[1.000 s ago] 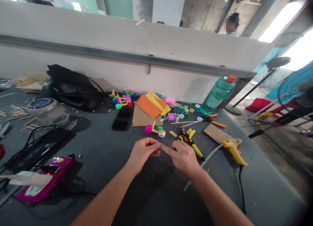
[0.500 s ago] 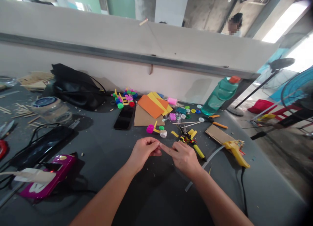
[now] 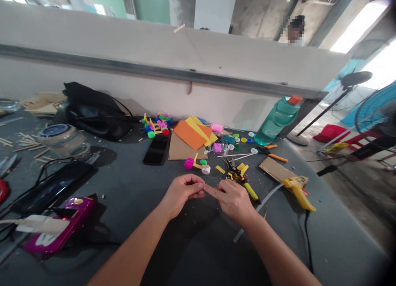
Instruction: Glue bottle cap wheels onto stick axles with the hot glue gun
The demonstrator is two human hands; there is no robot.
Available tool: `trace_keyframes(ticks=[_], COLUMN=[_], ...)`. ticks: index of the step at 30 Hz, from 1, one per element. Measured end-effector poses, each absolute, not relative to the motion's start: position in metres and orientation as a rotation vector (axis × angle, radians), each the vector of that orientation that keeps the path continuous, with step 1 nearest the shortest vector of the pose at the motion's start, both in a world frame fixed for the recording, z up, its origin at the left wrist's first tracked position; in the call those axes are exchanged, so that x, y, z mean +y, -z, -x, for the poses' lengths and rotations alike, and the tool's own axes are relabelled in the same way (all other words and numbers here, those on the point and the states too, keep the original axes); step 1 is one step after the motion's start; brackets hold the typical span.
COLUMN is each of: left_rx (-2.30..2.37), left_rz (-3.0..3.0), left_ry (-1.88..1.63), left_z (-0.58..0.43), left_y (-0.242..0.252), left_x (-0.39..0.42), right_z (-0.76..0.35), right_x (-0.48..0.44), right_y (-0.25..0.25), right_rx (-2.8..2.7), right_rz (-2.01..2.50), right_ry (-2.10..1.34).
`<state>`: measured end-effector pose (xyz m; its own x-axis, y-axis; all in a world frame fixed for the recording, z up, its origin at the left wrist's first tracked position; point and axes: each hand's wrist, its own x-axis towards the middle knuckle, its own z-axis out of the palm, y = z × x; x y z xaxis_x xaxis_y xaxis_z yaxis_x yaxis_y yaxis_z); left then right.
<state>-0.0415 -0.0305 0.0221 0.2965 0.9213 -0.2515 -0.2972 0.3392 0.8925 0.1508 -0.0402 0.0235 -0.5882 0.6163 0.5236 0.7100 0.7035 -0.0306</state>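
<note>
1. The left hand (image 3: 182, 193) is curled nearly shut, and the right hand (image 3: 232, 200) reaches across it with its index finger extended, their fingertips meeting. I cannot tell whether they pinch anything tiny.
2. Just beyond the left hand, a toy piece (image 3: 189, 163) of yellow stick and pink bottle cap lies on the desk (image 3: 102, 185).
3. Beyond the right hand lie yellow-handled cutters (image 3: 250, 191).
4. Right of the right hand sits a yellow glue gun (image 3: 298, 191).
</note>
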Motion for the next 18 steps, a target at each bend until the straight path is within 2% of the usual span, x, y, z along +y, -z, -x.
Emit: trace_keyframes(ticks=[10,18], left_rx=[1.163,1.012], left_rz=[-1.410,-1.018], left_ry=[-1.189,-1.058], left_z=[0.0370,0.0362], left_y=[-0.0303,-0.0286], left_x=[-0.0389,-0.0365], right_z=[-0.1497,-0.1476], right_x=[-0.0421,-0.0435], right_y=[-0.0218,-0.0206], right_rx=[-2.349,-2.326], right_rz=[1.027,0.994], right_ry=[0.200,0.238])
